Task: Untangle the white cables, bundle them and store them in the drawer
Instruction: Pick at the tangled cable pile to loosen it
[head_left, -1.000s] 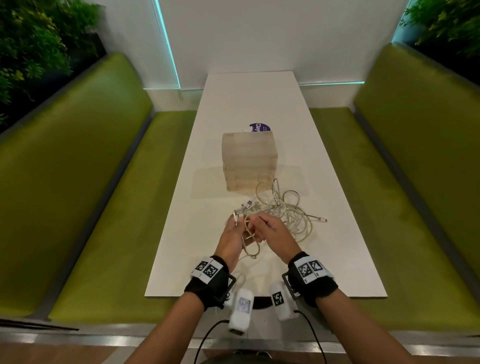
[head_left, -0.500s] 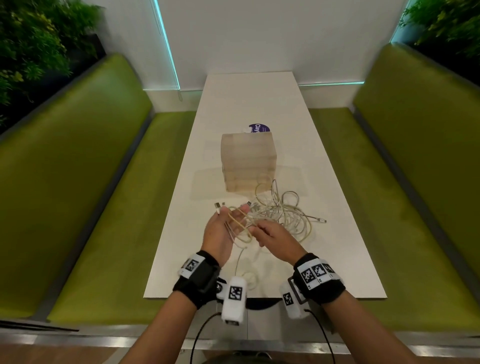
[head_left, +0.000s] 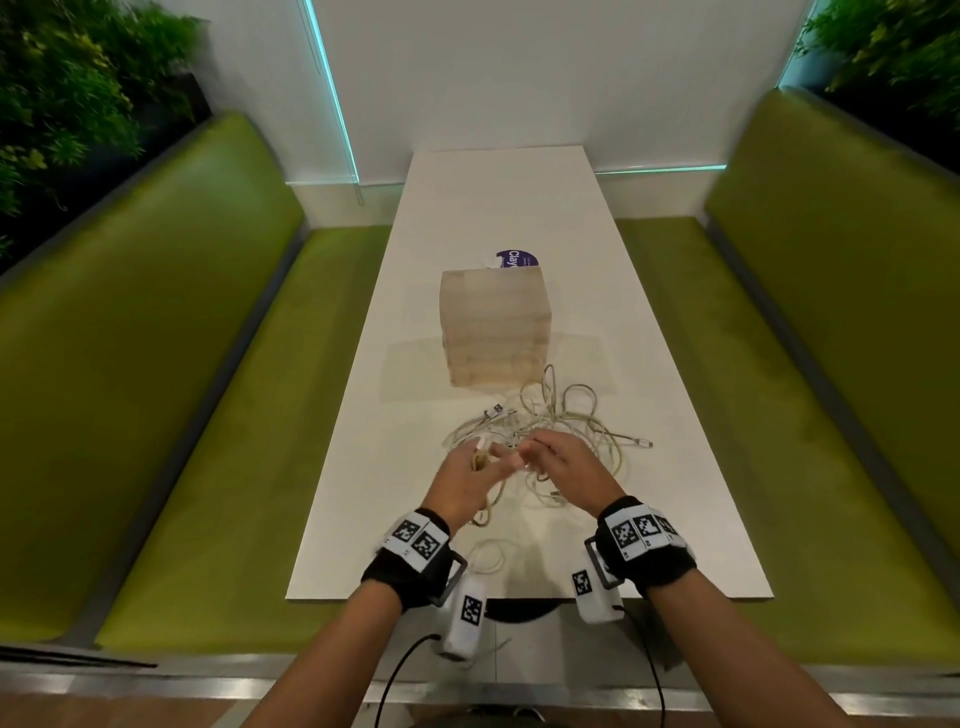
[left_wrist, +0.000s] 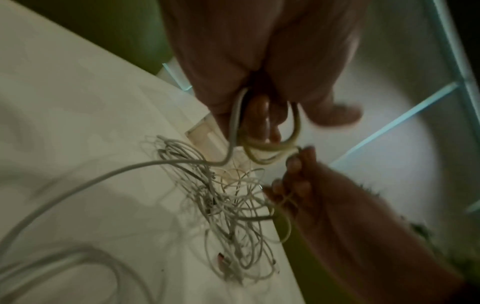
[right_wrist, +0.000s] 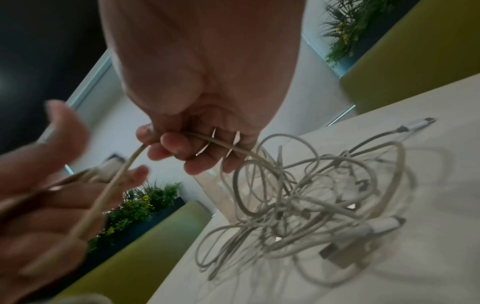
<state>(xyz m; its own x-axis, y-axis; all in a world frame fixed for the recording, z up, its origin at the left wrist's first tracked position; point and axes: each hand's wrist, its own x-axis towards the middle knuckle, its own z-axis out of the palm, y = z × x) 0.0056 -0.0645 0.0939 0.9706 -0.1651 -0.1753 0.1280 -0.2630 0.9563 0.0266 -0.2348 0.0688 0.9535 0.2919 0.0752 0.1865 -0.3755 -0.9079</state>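
A tangle of white cables lies on the white table in front of a small pale drawer box. My left hand holds a few coiled loops of one cable around its fingers. My right hand pinches the same cable between thumb and curled fingers, close beside the left hand. From there that cable runs into the tangle. A loose loop trails toward the table's near edge.
A purple round label lies behind the drawer box. Green bench seats flank the table on both sides. Plants stand behind the benches. The drawers look closed.
My left hand swung out to the left and came back beside the right hand, with cable loops now around its fingers. The right hand kept its hold near the tangle.
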